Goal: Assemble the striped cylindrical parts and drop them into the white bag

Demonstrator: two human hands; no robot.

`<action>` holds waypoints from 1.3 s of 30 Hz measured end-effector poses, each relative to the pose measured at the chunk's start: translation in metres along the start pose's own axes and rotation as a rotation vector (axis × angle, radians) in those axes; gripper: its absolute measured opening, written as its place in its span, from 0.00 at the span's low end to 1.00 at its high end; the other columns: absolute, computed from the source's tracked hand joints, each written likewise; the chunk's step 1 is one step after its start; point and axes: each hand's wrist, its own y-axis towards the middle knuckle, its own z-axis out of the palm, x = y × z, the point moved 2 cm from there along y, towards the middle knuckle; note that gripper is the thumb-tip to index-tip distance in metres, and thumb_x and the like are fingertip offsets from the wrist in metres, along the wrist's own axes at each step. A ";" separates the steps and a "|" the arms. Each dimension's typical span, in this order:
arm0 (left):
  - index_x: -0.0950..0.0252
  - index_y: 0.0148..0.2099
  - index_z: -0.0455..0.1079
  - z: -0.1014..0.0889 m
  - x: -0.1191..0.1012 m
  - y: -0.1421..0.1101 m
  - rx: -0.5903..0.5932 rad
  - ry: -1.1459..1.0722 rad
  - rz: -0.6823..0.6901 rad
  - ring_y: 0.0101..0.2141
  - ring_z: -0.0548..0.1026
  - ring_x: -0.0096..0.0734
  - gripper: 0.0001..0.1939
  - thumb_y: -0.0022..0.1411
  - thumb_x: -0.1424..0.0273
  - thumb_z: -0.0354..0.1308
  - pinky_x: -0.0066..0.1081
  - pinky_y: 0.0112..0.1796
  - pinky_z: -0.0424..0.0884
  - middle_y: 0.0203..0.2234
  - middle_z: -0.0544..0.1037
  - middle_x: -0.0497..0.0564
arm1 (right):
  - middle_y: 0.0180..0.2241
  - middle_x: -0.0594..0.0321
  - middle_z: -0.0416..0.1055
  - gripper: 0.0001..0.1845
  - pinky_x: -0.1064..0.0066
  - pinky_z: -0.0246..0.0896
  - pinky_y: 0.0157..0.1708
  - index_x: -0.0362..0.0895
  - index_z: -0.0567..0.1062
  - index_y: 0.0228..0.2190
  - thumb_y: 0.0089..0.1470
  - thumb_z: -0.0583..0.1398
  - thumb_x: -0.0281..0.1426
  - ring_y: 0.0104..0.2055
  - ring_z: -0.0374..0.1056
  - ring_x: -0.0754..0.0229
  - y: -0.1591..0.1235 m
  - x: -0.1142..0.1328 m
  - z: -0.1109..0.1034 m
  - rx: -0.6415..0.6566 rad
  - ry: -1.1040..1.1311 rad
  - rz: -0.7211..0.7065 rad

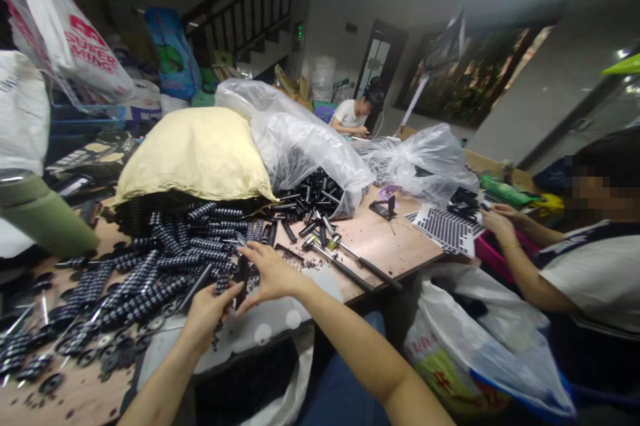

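Note:
A short dark piece (243, 281), apparently a black tube, stands between my two hands above the grey board (320, 283) at the table's front edge. My left hand (213, 309) is closed, its thumb and finger pressed together at the near side of this piece. Around its other side curves my right hand (270, 271), thumb below and fingers above. Just beyond my hands lies a heap of black-and-white checkered rods (170, 259). Small black bits (313, 261) are scattered by my right hand. Loose black discs (120, 353) lie to the left.
A cream sack (195, 153) and a clear plastic bag (310, 146) of black tubes stand behind the heap. Two hammers (345, 266) lie to the right. A green bottle (45, 216) is at left. One co-worker (590, 266) sits at right, another person (353, 116) farther back.

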 end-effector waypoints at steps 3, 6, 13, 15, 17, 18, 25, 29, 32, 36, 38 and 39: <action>0.67 0.28 0.63 0.008 -0.004 -0.013 0.014 -0.117 -0.036 0.11 0.55 0.18 0.21 0.37 0.57 0.64 0.21 0.13 0.52 0.09 0.59 0.38 | 0.57 0.49 0.48 0.60 0.54 0.46 0.54 0.45 0.46 0.58 0.27 0.67 0.47 0.58 0.46 0.46 -0.017 0.012 0.011 0.002 -0.061 -0.006; 0.65 0.33 0.63 0.017 -0.007 -0.021 0.054 -0.226 -0.038 0.12 0.59 0.19 0.22 0.41 0.54 0.61 0.20 0.12 0.54 0.14 0.63 0.39 | 0.57 0.47 0.50 0.61 0.54 0.46 0.55 0.42 0.44 0.58 0.27 0.67 0.46 0.59 0.46 0.46 -0.034 0.009 0.013 -0.043 -0.073 0.050; 0.62 0.41 0.63 0.027 -0.009 -0.036 0.174 -0.378 -0.060 0.10 0.56 0.15 0.22 0.48 0.54 0.56 0.16 0.10 0.50 0.13 0.62 0.37 | 0.58 0.48 0.47 0.63 0.59 0.41 0.59 0.41 0.43 0.58 0.26 0.67 0.47 0.61 0.42 0.51 -0.075 0.020 0.001 -0.093 0.048 0.062; 0.62 0.45 0.63 0.030 -0.009 -0.039 0.151 -0.390 -0.084 0.08 0.53 0.15 0.23 0.50 0.53 0.54 0.16 0.09 0.46 0.11 0.60 0.37 | 0.58 0.48 0.47 0.63 0.60 0.41 0.59 0.40 0.43 0.58 0.26 0.67 0.48 0.61 0.42 0.52 -0.080 0.030 0.002 -0.115 0.079 0.025; 0.64 0.44 0.65 0.032 -0.007 -0.041 0.119 -0.403 -0.113 0.08 0.54 0.16 0.23 0.50 0.55 0.55 0.17 0.09 0.47 0.11 0.61 0.37 | 0.57 0.49 0.48 0.63 0.60 0.42 0.59 0.40 0.44 0.58 0.26 0.68 0.47 0.61 0.42 0.52 -0.080 0.039 0.004 -0.141 0.098 -0.003; 0.65 0.43 0.67 0.033 -0.006 -0.040 0.096 -0.422 -0.116 0.09 0.57 0.16 0.21 0.49 0.57 0.56 0.18 0.10 0.50 0.12 0.64 0.39 | 0.57 0.48 0.48 0.63 0.60 0.42 0.59 0.40 0.44 0.58 0.26 0.68 0.47 0.61 0.43 0.52 -0.079 0.041 0.006 -0.150 0.103 -0.014; 0.68 0.35 0.73 0.036 -0.008 -0.037 -0.029 -0.609 -0.067 0.36 0.73 0.29 0.11 0.46 0.69 0.60 0.26 0.40 0.68 0.34 0.77 0.50 | 0.56 0.49 0.50 0.63 0.58 0.45 0.58 0.42 0.45 0.58 0.25 0.69 0.45 0.60 0.45 0.49 -0.073 0.042 0.015 -0.201 0.098 -0.044; 0.67 0.36 0.72 0.040 -0.014 -0.044 0.000 -0.606 -0.134 0.24 0.73 0.26 0.12 0.47 0.69 0.59 0.28 0.28 0.71 0.28 0.77 0.48 | 0.57 0.48 0.49 0.62 0.58 0.44 0.58 0.40 0.44 0.58 0.27 0.69 0.44 0.61 0.43 0.50 -0.075 0.040 0.016 -0.210 0.110 -0.017; 0.67 0.39 0.70 0.043 -0.017 -0.048 0.054 -0.596 -0.172 0.17 0.70 0.24 0.13 0.49 0.69 0.58 0.26 0.20 0.69 0.22 0.74 0.46 | 0.58 0.47 0.47 0.63 0.57 0.43 0.58 0.39 0.43 0.58 0.27 0.68 0.44 0.61 0.41 0.49 -0.077 0.038 0.017 -0.165 0.114 0.011; 0.67 0.43 0.68 0.044 -0.013 -0.049 0.049 -0.552 -0.182 0.16 0.70 0.25 0.15 0.51 0.69 0.57 0.25 0.18 0.68 0.19 0.73 0.46 | 0.59 0.47 0.45 0.63 0.58 0.42 0.59 0.39 0.43 0.58 0.28 0.68 0.44 0.62 0.41 0.50 -0.078 0.033 0.019 -0.077 0.133 0.011; 0.68 0.43 0.68 0.044 -0.011 -0.048 0.031 -0.519 -0.203 0.15 0.70 0.25 0.15 0.52 0.69 0.56 0.26 0.18 0.69 0.18 0.72 0.46 | 0.59 0.47 0.45 0.63 0.58 0.42 0.59 0.39 0.43 0.58 0.27 0.69 0.43 0.61 0.41 0.51 -0.077 0.030 0.021 -0.071 0.155 0.021; 0.68 0.43 0.68 0.044 -0.010 -0.047 0.028 -0.508 -0.212 0.15 0.70 0.25 0.15 0.52 0.68 0.56 0.26 0.19 0.69 0.18 0.72 0.46 | 0.59 0.47 0.46 0.63 0.58 0.42 0.59 0.40 0.44 0.58 0.26 0.69 0.43 0.61 0.42 0.50 -0.077 0.029 0.022 -0.075 0.166 0.031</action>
